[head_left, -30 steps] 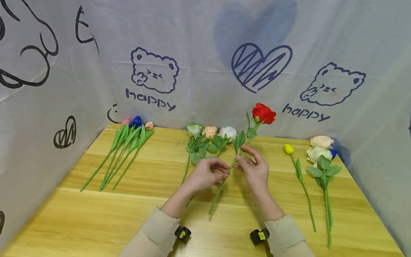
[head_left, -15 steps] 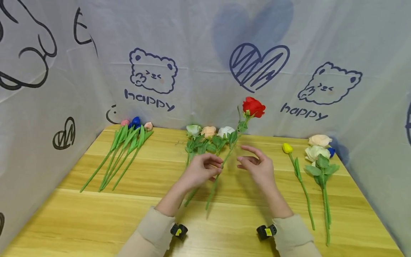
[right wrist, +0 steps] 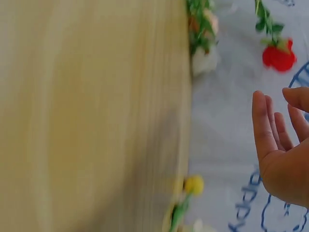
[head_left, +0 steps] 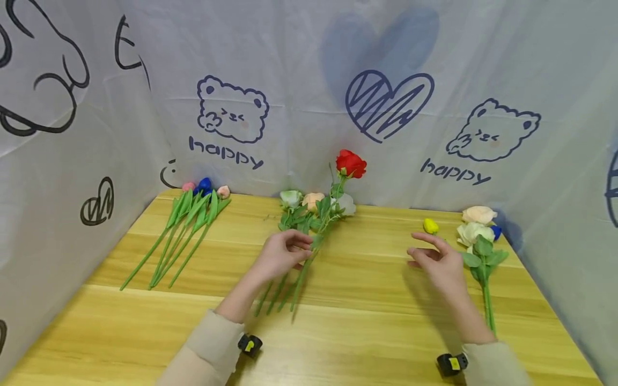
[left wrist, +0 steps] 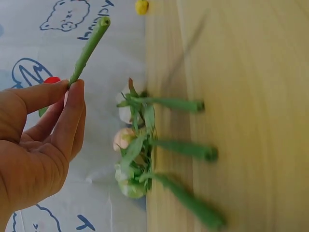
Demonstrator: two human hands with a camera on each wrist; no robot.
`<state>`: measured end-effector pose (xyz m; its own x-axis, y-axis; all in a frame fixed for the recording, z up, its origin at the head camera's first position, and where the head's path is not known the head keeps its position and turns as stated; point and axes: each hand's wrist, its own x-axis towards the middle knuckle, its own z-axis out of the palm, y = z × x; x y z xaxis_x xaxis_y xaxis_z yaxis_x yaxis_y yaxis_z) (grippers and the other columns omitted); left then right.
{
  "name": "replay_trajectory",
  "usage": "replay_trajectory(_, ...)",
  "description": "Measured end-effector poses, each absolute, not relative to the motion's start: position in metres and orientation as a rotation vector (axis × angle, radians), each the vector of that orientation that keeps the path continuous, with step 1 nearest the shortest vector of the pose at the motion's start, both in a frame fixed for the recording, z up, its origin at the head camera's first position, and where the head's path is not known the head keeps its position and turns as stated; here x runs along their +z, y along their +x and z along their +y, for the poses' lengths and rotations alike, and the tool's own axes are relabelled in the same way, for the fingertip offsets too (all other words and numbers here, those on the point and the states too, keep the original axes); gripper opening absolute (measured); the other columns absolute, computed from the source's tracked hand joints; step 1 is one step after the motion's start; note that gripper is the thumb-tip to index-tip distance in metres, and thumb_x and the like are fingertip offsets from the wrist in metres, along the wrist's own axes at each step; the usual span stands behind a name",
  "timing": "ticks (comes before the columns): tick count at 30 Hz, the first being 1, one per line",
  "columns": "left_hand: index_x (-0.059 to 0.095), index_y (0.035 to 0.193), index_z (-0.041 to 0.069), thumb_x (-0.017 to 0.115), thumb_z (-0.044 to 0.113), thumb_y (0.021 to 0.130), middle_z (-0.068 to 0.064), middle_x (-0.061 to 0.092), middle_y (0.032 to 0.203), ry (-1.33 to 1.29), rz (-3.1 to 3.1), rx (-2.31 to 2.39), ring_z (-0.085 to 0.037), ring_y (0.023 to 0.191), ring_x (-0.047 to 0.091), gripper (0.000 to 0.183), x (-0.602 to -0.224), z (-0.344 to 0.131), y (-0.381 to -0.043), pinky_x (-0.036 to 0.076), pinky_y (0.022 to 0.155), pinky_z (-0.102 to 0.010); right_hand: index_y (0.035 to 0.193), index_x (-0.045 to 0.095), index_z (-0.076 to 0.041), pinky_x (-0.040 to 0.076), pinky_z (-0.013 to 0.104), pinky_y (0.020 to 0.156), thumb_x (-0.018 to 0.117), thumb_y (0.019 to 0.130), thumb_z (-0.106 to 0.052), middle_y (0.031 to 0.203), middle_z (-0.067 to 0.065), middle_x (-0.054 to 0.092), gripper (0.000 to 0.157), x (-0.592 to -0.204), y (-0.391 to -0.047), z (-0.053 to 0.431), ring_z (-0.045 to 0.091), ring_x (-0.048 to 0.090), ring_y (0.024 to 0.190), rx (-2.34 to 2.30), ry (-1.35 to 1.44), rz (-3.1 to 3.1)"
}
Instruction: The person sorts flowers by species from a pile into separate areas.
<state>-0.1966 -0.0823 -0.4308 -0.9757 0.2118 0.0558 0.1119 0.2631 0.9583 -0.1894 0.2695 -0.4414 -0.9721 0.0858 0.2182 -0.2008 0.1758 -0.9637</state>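
Observation:
My left hand (head_left: 285, 251) pinches the green stem (left wrist: 88, 50) of a red rose (head_left: 351, 164) between thumb and fingertips. The rose slants up to the right, its bloom raised in front of the cloth. Below it on the table lie a pale green rose (head_left: 291, 199), a peach rose (head_left: 313, 201) and a white rose (head_left: 344, 205), their stems side by side in the left wrist view. My right hand (head_left: 440, 264) holds nothing, its fingers apart from the thumb. It hovers just in front of a yellow tulip (head_left: 431, 225), whose stem it mostly hides.
Several tulips (head_left: 193, 206) in pink and blue lie at the back left of the wooden table (head_left: 159, 332). At the right lies a bunch with cream and peach roses (head_left: 475, 234) and a blue bloom (head_left: 495, 232). A printed cloth (head_left: 299, 80) closes off the back and sides.
My right hand has let go of the red rose's stem and moved right, toward the yellow tulip. My left hand has carried the rose leftward, over the lying roses.

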Motion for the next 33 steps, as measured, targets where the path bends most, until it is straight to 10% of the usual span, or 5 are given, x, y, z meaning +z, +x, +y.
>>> replay_trajectory(10,0.067,0.124,-0.007,0.069,-0.002,0.097,-0.015,0.069,0.106,0.259,2.463,1.704,-0.027,0.089,0.07,0.028,-0.437,-0.106,-0.211,0.065,0.07,-0.038,0.143,0.057,0.001,0.064,0.033,0.068,0.068,0.103,-0.026,0.128,0.033,0.064,0.05,-0.443,-0.186,0.345,0.025,0.076,0.088,1.284,-0.007,-2.763)
replay_trajectory(16,0.066,0.121,-0.01,0.066,-0.005,0.097,-0.016,0.068,0.099,0.213,2.419,1.644,-0.026,0.081,0.069,0.024,-0.444,-0.116,-0.217,0.063,0.068,-0.038,0.141,0.056,0.009,0.063,0.031,0.069,0.068,0.102,-0.023,0.137,0.035,0.057,0.052,-0.447,-0.188,0.366,0.043,0.068,0.108,1.159,0.059,-2.956)
replay_trajectory(33,0.067,0.126,-0.002,0.065,-0.006,0.098,-0.014,0.066,0.1,0.221,2.373,1.549,-0.023,0.085,0.068,0.029,-0.459,-0.122,-0.226,0.064,0.067,-0.036,0.131,0.062,0.011,0.062,0.033,0.062,0.072,0.094,-0.004,0.115,0.027,0.064,0.041,-0.457,-0.194,0.377,0.022,0.068,0.084,1.107,0.077,-3.089)
